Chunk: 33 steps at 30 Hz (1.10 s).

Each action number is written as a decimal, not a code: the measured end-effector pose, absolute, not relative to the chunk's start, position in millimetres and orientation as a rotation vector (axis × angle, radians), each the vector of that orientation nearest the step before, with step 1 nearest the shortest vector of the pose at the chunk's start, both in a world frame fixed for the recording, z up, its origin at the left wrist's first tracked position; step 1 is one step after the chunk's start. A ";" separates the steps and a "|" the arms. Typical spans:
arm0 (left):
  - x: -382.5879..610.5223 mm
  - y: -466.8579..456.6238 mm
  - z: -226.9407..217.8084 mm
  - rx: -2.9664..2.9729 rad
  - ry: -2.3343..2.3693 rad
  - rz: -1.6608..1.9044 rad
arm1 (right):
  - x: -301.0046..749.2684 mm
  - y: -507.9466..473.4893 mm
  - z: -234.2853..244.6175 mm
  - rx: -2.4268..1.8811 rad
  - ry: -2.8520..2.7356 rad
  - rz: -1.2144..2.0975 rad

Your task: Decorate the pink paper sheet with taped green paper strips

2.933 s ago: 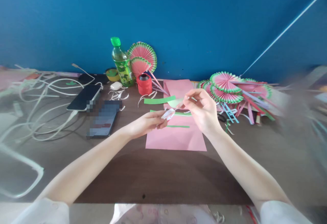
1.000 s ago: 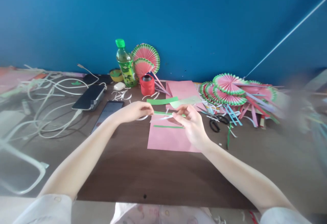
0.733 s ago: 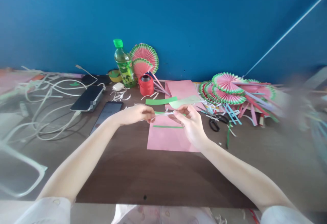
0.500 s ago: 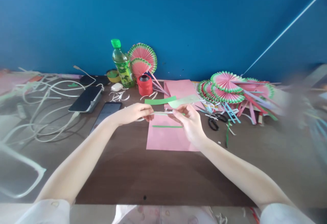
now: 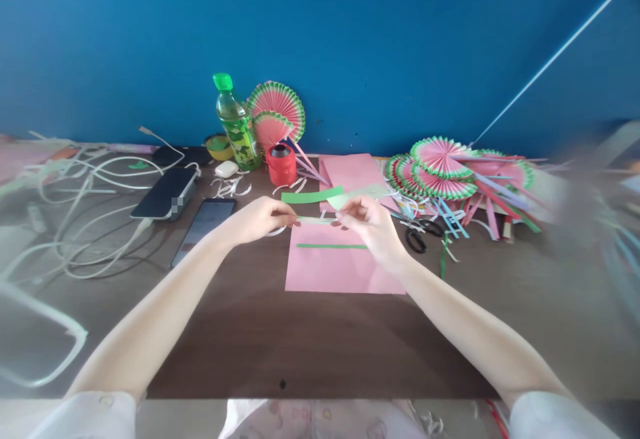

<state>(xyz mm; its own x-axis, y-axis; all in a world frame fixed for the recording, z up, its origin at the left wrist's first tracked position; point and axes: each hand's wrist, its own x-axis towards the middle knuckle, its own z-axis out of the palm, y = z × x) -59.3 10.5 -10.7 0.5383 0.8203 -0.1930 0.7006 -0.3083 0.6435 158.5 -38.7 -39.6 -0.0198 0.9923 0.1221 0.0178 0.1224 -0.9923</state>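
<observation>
My left hand (image 5: 263,215) and my right hand (image 5: 373,225) both pinch a thin pale paper strip (image 5: 315,220), stretched flat between them just above a pink paper sheet (image 5: 340,269). A narrow green strip (image 5: 331,246) lies across that sheet. Behind the hands lie a wider green strip (image 5: 311,195), a pale green piece of paper (image 5: 357,195) and a second pink sheet (image 5: 350,171).
Two phones (image 5: 165,193) (image 5: 205,221) and white cables (image 5: 95,219) lie to the left. A green bottle (image 5: 234,122), a red ribbon roll (image 5: 281,164) and pink paper fans (image 5: 274,109) stand at the blue wall. More fans (image 5: 443,171) and black scissors (image 5: 417,239) lie to the right.
My hands moved apart and lowered toward the pink sheet. The small white strip that was bunched between my fingers is now pulled out straight between both hands.
</observation>
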 end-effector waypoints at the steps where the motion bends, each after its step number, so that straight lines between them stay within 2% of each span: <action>1: -59.4 11.5 -13.3 2.083 1.229 0.228 | 161.0 -37.3 -37.4 -1.150 -1.351 1.092; 16: -29.1 -6.1 -9.6 1.974 1.148 0.464 | 208.5 -28.4 -2.0 -1.480 -1.901 0.908; 21: -22.9 -10.4 -8.6 2.015 1.094 0.402 | 216.8 -26.8 -0.9 -1.545 -1.997 1.034; 33: -36.3 10.6 -29.7 2.098 1.099 -0.007 | 194.3 -16.8 -36.2 -1.477 -2.020 1.475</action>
